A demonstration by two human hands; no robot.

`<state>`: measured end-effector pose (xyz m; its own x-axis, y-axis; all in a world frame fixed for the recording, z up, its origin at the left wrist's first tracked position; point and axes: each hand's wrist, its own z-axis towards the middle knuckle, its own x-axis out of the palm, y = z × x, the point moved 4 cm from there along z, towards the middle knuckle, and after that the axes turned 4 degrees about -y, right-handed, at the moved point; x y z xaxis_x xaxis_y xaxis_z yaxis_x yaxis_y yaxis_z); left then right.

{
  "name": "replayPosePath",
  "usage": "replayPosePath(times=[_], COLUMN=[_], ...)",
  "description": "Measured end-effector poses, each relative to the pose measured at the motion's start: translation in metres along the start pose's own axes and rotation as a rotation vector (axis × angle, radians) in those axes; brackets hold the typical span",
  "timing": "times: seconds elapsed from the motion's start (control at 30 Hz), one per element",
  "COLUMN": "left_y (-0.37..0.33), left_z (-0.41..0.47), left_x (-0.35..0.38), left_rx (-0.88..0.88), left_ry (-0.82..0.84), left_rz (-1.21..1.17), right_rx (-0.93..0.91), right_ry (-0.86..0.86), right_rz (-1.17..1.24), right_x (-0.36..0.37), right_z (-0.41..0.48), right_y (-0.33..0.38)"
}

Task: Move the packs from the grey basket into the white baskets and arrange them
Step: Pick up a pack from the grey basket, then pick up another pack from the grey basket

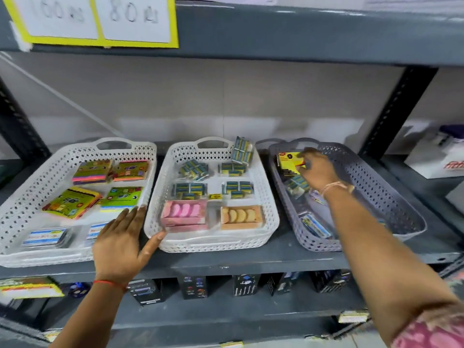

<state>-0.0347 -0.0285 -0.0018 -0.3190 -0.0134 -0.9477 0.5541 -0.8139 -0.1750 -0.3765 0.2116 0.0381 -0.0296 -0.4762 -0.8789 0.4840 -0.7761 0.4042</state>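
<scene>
While left hand [120, 243] rests flat, splayed, right hand [317, 169] pinches yellow-black pack [288, 160] in grey basket [376, 187].

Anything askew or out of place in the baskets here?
Yes: one blue-green pack in the middle white basket leans tilted against the back right rim, while the others lie flat in rows.

Right hand [319, 169] in grey basket [391, 197]
</scene>
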Motion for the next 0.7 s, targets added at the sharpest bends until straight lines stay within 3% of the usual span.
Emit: replayPosePath(times=[0.17,0.37,0.57,0.7], left_y=[0.0,-0.004,-0.004,-0.002], left_z=[0.0,-0.001,-0.001,-0.001], left_x=[0.0,-0.004,-0.006,-0.006], left_rx=[-0.014,-0.017,-0.021,-0.026], left_ry=[-0.008,-0.058,-0.082,-0.074], left_rz=[0.032,0.033,0.04,0.042], right_rx=[0.193,0.252,0.212,0.148], right_ry=[0.138,0.222,0.163,-0.042], right_rz=[-0.143,-0.152,-0.227,-0.087], right_x=[-0.002,0.001,-0.002,-0.028], right_z=[0.01,0.009,0.008,0.009], right_y=[-0.095,-0.105,-0.097,-0.058])
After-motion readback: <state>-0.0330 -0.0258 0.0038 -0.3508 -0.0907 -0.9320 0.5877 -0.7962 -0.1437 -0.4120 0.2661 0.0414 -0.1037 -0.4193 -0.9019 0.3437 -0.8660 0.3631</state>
